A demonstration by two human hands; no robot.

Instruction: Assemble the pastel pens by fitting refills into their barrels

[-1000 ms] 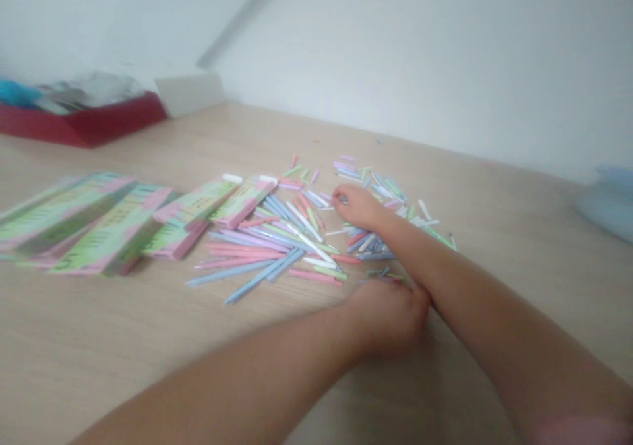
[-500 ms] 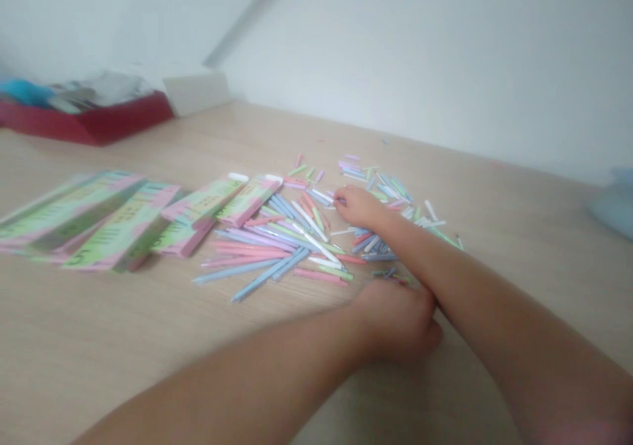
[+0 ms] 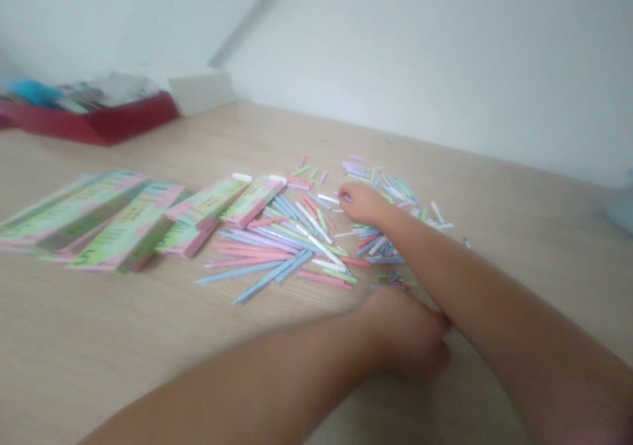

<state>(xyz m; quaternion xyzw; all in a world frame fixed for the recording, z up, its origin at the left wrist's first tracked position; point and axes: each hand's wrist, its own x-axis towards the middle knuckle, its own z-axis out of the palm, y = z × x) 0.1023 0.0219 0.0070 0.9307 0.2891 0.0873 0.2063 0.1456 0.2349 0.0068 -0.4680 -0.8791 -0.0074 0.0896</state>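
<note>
Curling near pen pieces (image 3: 386, 259): right fingers (image 3: 345, 188), left fingers (image 3: 439, 353); whether pinching anything, cannot tell.

Bare left hand (image 3: 408, 333), lower centre: fingers curled, mostly hidden. Right hand (image 3: 364, 203), centre: grip blurred, anything pinched too small to tell. Its forearm (image 3: 475, 316) hides some short pastel sticks (image 3: 374, 243). Long green-and-pink boxes (image 3: 126, 227), left: lettering blurred. Red angular tray (image 3: 136, 118), upper left: cropped, contents blurred. Pale blue item (image 3: 622, 211), right edge: cut off.
</note>
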